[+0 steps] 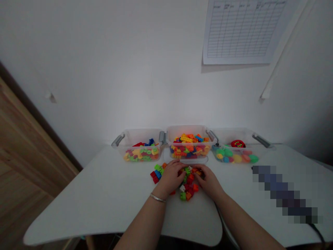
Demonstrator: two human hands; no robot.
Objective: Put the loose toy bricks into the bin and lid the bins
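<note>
A loose heap of toy building blocks [189, 189] in red, green, orange, white and blue lies on the white table. My left hand [171, 175], with a silver bangle at its wrist, curves over the heap from the left, thumb and fingers bent round some blocks. Opposite it, my right hand [207, 178] curls its fingers and thumb about orange blocks at the heap's right side. The fingertips of both hands nearly meet at the back, and part of the heap is hidden under them. Red and blue blocks [156, 175] show left of my left hand.
Behind the heap stand three clear bins: the left bin [142, 133] and middle bin [191, 130] with small blocks, the right bin [234, 133] with rounded colored pieces. A blurred-out dark object [283, 192] lies on the table [91, 205] at right, with a cable.
</note>
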